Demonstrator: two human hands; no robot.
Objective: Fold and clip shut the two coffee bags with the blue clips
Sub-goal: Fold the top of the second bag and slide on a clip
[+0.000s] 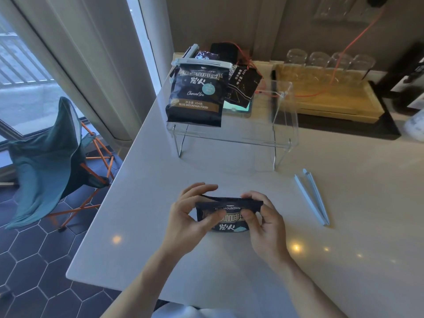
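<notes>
A dark coffee bag (229,216) is held just above the white table, near its front. My left hand (190,214) pinches its left top corner and my right hand (263,221) pinches its right top corner, with the top edge bent over. A pale blue clip (313,197) lies spread in a narrow V on the table to the right of my hands. A second coffee bag (197,95) stands on a clear acrylic stand (231,136) at the back, with a pale blue clip (202,63) clamped across its top.
Behind the standing bag lie another dark packet (243,88) and a phone (238,109). A wooden tray (330,99) with several upturned glasses sits at the back right, crossed by an orange cable. A teal folding chair (48,157) stands left of the table (160,226).
</notes>
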